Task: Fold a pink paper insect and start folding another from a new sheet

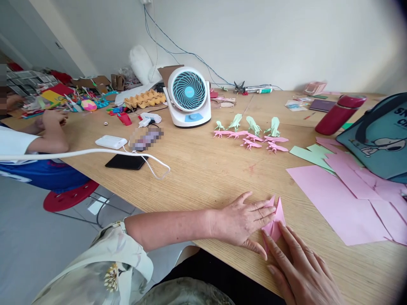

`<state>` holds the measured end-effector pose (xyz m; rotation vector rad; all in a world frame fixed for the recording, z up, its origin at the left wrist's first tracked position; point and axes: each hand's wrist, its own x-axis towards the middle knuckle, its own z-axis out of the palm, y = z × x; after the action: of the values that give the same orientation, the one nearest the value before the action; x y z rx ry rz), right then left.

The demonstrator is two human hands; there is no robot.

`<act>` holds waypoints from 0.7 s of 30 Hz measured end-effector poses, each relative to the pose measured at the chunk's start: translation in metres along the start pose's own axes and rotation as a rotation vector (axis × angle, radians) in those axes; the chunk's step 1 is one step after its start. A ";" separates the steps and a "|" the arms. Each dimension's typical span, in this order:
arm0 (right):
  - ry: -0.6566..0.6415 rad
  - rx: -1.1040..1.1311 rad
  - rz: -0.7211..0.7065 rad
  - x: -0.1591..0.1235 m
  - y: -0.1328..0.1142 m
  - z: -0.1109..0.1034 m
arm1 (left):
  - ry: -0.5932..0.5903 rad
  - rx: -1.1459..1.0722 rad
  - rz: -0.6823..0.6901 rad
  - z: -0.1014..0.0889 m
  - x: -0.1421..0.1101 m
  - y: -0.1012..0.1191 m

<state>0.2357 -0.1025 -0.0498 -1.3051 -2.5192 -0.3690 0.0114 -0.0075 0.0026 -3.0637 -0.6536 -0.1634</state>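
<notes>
A small folded pink paper piece [276, 219] lies on the wooden table [203, 169] near its front edge. My left hand [244, 222] lies flat on the table with fingers stretched out, fingertips pressing the left side of the folded paper. My right hand [302, 267] also lies flat, fingers extended, its fingertips on the paper's lower edge. Neither hand grips anything.
Pink paper sheets [343, 199] and green ones [313, 154] lie to the right, by a Snoopy bag [378, 140] and a red bottle [340, 113]. Finished pink and green origami figures [251, 133] sit mid-table. A desk fan [189, 97], phone [125, 162] and cable lie left. Another person's arm [47, 131] rests far left.
</notes>
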 end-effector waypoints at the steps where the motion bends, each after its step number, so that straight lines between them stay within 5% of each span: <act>1: 0.001 -0.001 -0.002 0.000 0.000 0.000 | 0.004 0.004 0.001 0.000 -0.001 0.000; 7: 0.007 0.009 -0.002 -0.003 0.002 0.004 | -0.035 -0.022 0.003 0.000 -0.001 -0.002; 21: -0.034 0.052 0.080 0.008 -0.010 -0.016 | 0.139 -0.062 0.037 0.011 -0.002 -0.011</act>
<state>0.2255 -0.1076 -0.0330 -1.3981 -2.4777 -0.2647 0.0061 0.0024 -0.0091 -3.0843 -0.5956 -0.4003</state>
